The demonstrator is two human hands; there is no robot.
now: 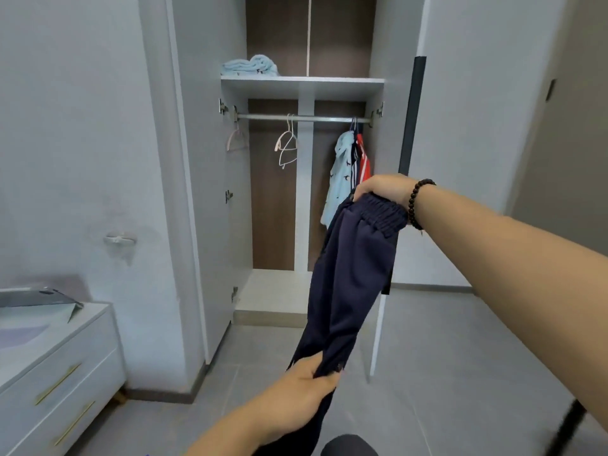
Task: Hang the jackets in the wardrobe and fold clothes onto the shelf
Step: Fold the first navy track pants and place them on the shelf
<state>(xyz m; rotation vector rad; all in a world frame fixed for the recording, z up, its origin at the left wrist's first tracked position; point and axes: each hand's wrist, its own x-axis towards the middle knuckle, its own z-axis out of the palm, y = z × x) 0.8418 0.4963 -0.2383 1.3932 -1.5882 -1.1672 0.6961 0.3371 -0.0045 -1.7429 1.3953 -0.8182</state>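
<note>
We grip the trousers (348, 284) taut, right hand (381, 189) pinching the waistband, left hand (309, 380) clutching the legs, ready for folding onto the shelf (302, 83).

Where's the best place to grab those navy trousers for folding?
Probably at both ends, much as now: the right hand holds the trousers at the elastic waistband from above, and the left hand grips the legs low down from below. The gathered waistband gives a firm hold, and the cloth hangs stretched between them.

Navy trousers (348, 278) stretched between right hand (381, 187) at waistband and left hand (309, 378), before open wardrobe (302, 83).
</note>
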